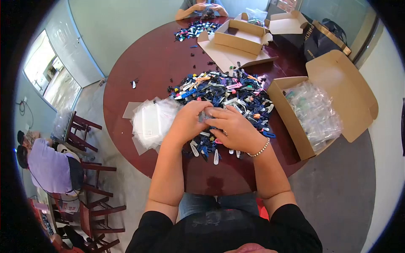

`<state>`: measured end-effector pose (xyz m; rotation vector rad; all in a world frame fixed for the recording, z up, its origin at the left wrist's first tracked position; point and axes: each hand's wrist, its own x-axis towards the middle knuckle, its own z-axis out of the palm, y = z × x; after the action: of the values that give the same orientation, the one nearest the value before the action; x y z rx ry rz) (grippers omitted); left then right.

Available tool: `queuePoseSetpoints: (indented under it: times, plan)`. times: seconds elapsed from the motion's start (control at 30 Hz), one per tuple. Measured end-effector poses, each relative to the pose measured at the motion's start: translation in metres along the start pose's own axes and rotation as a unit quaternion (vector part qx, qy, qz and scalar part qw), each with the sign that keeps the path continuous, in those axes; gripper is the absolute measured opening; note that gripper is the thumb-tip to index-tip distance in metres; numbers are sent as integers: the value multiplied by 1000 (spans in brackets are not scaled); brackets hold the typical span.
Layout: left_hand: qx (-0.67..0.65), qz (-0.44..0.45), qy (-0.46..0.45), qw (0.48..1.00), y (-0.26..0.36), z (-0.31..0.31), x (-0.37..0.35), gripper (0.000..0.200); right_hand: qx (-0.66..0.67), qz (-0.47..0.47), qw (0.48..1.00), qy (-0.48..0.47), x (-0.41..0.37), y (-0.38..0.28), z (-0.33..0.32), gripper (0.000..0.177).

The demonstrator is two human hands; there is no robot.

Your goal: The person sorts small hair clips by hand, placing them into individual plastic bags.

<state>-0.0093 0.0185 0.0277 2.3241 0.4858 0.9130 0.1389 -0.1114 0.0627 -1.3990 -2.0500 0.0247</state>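
Observation:
My left hand and my right hand meet over a heap of snap hair clips. Between their curled fingers is a small clear plastic bag, mostly hidden by the fingers; what it contains I cannot make out. A beaded bracelet circles my right wrist. The clips are navy, white, pink, orange and other colours. Just left of my left hand lies a stack of flat clear bags with white parts.
To the right, an open cardboard box holds filled clear bags. Another open box stands at the back, beside a second clip pile. Across the round table, a person's hands work. Another person sits at left near stools.

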Motion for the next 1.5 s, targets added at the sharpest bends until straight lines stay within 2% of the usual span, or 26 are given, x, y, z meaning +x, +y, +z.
queuePoseSetpoints:
  times: [0.13, 0.2, 0.3, 0.43, 0.5, 0.57, 0.63, 0.67, 0.7, 0.77, 0.8, 0.87, 1.03, 1.1, 1.13, 1.17, 1.3, 1.43, 1.5]
  plan:
    - [1, -10, -8, 1000, 4, -3, 0, 34, 4, 1, 1000, -14, 0, 9, 0, 16]
    - [-21, -14, -39, 999, 6, -2, 1, 35, 16, -17, 1000, 20, -1, 12, 1, 11]
    - [-20, 0, -36, 999, 8, -2, 0, 37, 1, -57, 998, 39, 0, 13, 0, 11]
    - [6, 10, -23, 1000, 5, -1, -1, 38, -14, -64, 998, 22, -1, 18, -1, 13]
    - [-8, 13, -30, 999, 6, -2, -1, 39, 25, -61, 996, 63, 1, 20, 0, 12]
    - [-6, -2, -35, 999, 5, -4, -1, 40, 45, -54, 997, 34, 2, 19, -11, 12]
    - [-6, -19, -41, 999, 2, -3, -2, 41, 101, 40, 994, 29, 0, 23, -20, 12]
    - [11, -19, -23, 1000, -3, -2, -2, 42, 118, 77, 983, 116, -3, 33, -12, 11]
    - [28, -20, -5, 999, -5, -1, -1, 43, 87, 96, 977, 170, -2, 40, -13, 12]
    - [52, -36, 7, 998, -7, -2, -1, 44, 15, 151, 964, 220, -7, 64, -11, 14]
    - [47, -53, 33, 997, -9, -1, -1, 44, 15, 151, 964, 219, -12, 77, -9, 14]
    - [59, -90, 59, 992, -6, -4, 1, 43, 1, 256, 940, 226, -21, 98, -3, 17]
    - [45, -148, 95, 983, -7, -9, 2, 40, 89, 266, 939, 200, -13, 103, 13, 22]
    - [50, -148, 112, 981, -10, -8, 1, 39, 34, 174, 961, 212, -2, 104, 30, 28]
    - [35, -171, 106, 979, -12, -8, 1, 38, 4, 181, 966, 185, 3, 101, 34, 32]
    - [39, -180, 104, 977, -14, -8, 0, 38, -80, 134, 962, 224, 5, 105, 44, 30]
    - [31, -200, 99, 974, -15, -11, 1, 39, -94, 179, 952, 228, 4, 111, 53, 16]
    - [20, -201, 97, 975, -14, -12, 2, 41, 17, 162, 942, 294, -5, 120, 44, 10]
    - [-6, -195, 111, 974, -14, -11, 2, 41, 109, 265, 911, 297, -11, 116, 33, 9]
